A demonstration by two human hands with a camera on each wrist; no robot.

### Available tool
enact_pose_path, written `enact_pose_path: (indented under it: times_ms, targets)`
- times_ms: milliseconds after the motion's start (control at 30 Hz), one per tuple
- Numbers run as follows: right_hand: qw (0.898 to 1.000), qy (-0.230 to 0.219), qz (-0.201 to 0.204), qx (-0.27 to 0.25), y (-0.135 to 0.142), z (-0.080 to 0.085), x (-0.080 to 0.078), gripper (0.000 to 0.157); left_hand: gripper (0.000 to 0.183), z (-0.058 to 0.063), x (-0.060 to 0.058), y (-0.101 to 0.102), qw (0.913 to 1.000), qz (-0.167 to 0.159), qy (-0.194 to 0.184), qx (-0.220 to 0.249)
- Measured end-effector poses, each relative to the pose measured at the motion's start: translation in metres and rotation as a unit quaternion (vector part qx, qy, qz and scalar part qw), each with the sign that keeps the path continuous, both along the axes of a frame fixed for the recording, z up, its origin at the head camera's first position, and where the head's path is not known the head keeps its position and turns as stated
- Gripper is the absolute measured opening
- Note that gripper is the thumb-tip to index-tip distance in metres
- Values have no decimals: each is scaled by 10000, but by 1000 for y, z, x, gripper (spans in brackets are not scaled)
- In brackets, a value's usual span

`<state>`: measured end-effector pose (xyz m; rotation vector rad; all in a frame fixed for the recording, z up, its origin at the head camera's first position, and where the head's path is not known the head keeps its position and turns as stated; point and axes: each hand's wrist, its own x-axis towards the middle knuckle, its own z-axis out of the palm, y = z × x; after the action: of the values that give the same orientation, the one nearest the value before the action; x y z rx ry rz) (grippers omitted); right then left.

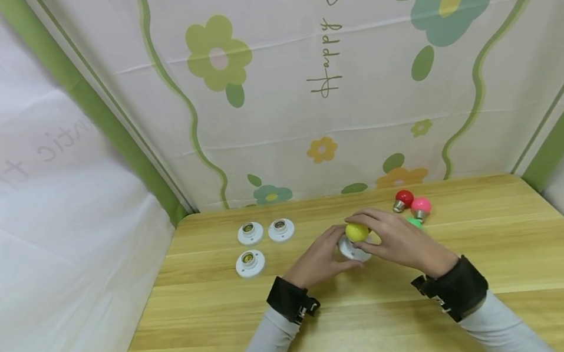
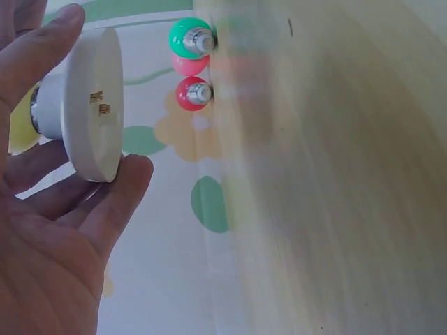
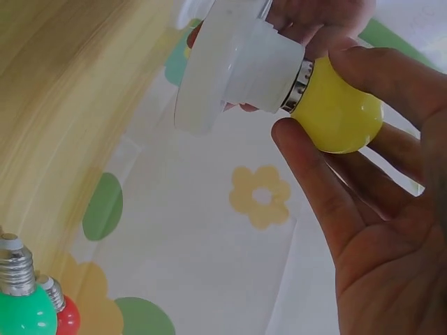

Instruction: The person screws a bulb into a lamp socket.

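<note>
My left hand (image 1: 321, 259) grips a round white lamp socket (image 2: 112, 105) by its rim, holding it off the table, with its flat underside and small brass contacts facing the left wrist camera. Between the fingers of my right hand (image 1: 402, 238) is a yellow light bulb (image 3: 339, 108), pinched by its globe. The bulb's metal base sits partly inside the socket's collar, and a band of metal still shows at the collar's edge in the right wrist view.
Three more white lamp sockets (image 1: 250, 233) stand on the wooden table (image 1: 200, 329) at the left. Toward the back right lie a red bulb (image 1: 405, 198), a pink bulb (image 1: 421, 206) and a green bulb (image 2: 186, 39). A flowered curtain (image 1: 273, 111) hangs behind the table.
</note>
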<state>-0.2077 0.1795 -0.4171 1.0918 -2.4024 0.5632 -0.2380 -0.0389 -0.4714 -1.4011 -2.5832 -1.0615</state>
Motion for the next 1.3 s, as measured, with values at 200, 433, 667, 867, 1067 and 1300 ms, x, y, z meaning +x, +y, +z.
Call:
enact_pose_path:
  times_ms: [200, 433, 667, 867, 1067, 1300]
  targets:
    - [9998, -89, -156, 69, 6, -2, 1, 53, 79, 4, 3, -1, 9999, 16, -129, 108]
    - [9994, -192, -276, 97, 16, -7, -4, 53, 83, 2, 5, -13, 9980, 303, -510, -205]
    - [9970, -498, -586, 120, 27, -13, -10, 51, 81, 0, 5, -23, 9963, 503, -591, -359]
    - [9929, -782, -862, 257, 35, -20, -16, 48, 75, 0, 4, -25, 9970, 541, -447, -335]
    - [9895, -1031, -974, 262, 43, -29, -20, 47, 74, 0, 4, -27, 9970, 518, -443, -355]
    - [9837, -1339, -1176, 244, 48, -37, -25, 46, 74, 0, 4, -27, 9969, 470, -537, -320]
